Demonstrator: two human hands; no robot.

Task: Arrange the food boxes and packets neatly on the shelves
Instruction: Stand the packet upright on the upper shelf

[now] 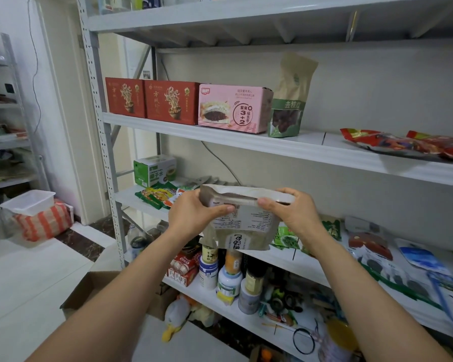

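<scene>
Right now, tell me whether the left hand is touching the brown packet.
Touching. The head view shows the left hand pinching the brown packet at its folded top.

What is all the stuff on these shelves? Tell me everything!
red boxes: two, red, left end of upper shelf
pink box: one, pink, right of the red boxes
standing pouch: one, brown and green, beside the pink box
red packets: at least two, red, lying at upper shelf's right
small box: one, green and white, left on middle shelf
bottles: several, mixed colours, lower shelf
cardboard box: one, brown, floor
paper packet: one, beige, held before the middle shelf
left hand: grips the paper packet's top left
right hand: grips the paper packet's top right
</scene>
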